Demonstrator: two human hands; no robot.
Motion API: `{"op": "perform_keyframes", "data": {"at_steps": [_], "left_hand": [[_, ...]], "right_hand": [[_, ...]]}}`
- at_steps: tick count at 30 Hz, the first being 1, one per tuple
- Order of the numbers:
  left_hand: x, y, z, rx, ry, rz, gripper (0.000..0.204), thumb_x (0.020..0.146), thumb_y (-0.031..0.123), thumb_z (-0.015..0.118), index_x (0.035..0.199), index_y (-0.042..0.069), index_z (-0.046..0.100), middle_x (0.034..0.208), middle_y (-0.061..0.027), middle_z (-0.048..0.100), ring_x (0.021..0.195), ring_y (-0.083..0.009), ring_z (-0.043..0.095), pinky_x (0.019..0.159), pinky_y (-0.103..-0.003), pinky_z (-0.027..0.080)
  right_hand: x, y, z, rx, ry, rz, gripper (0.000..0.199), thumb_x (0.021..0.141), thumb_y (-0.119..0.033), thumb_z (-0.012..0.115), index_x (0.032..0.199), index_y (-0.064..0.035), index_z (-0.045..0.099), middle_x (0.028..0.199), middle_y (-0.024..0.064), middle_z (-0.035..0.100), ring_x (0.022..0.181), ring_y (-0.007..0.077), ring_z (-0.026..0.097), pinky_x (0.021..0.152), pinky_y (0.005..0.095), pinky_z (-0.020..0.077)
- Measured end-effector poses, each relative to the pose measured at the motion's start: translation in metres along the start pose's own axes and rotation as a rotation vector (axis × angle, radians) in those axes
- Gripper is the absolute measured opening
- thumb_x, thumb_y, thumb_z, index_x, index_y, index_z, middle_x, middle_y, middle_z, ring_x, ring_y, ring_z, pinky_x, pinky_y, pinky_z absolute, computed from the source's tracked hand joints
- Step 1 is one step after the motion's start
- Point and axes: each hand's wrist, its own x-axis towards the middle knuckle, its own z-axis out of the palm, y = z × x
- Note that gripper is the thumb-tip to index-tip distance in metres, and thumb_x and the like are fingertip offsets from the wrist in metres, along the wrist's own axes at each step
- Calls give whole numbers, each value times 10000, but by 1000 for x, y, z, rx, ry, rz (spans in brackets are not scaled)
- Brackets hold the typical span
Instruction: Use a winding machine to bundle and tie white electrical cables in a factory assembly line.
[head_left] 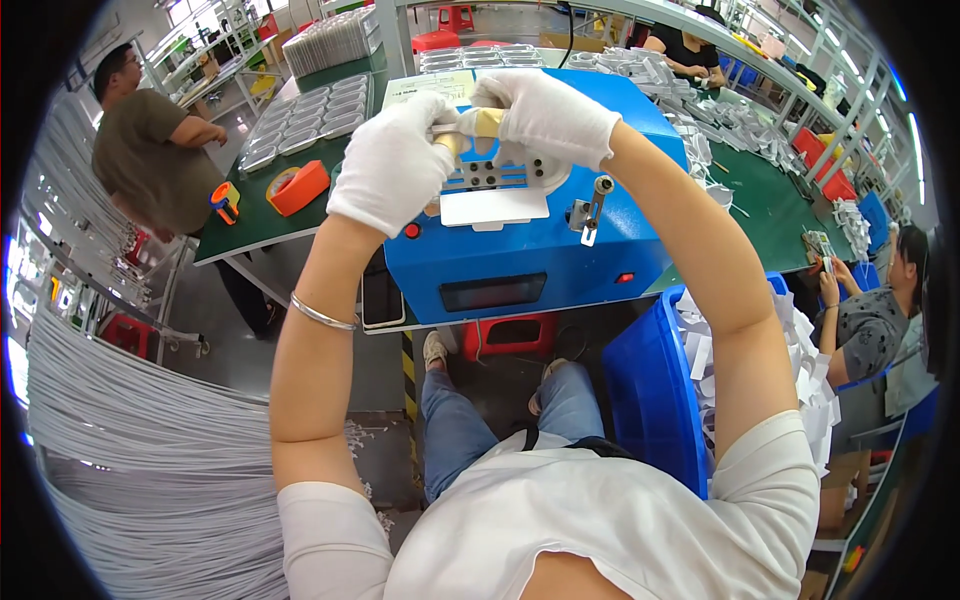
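Observation:
My left hand point(395, 160) and my right hand point(550, 115), both in white gloves with yellowish covers on some fingertips, meet over the top of a blue benchtop machine point(420, 270). Their fingers are pinched close together around something small and pale, which the gloves mostly hide. Just below the hands is the machine's metal fixture with a flat white plate point(495, 207) at its front. A metal lever arm point(594, 212) stands to the right of the plate. The machine's front carries a dark display point(493, 292) and a red switch point(626, 278).
An orange tape dispenser point(299, 188) and clear trays of white parts point(305, 120) lie left on the green table. A blue bin point(655, 385) of white pieces stands at my right. White cables point(150, 430) hang at left. People are nearby on both sides; a red stool point(510, 337) is under the table.

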Motion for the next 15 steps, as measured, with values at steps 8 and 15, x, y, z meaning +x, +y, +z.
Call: {"op": "perform_keyframes", "data": {"at_steps": [8,15], "left_hand": [[-60,-32,42,-329,479,109,337,1004,179,388,1267,-4,494,923,7,584,639,-2,441,535,-129,353],[-82,-3,54,-591,582,-80,340,1003,231,386,1237,9,494,811,-28,579,594,-36,463,505,-154,362]], "right_hand": [[-18,49,-4,359,18,-207,491,838,-425,630,1196,-91,585,1027,77,648,949,171,616,862,326,513],[-20,26,2,178,32,-113,413,820,-254,690,1189,-98,590,1004,63,646,893,169,624,780,326,554]]}}
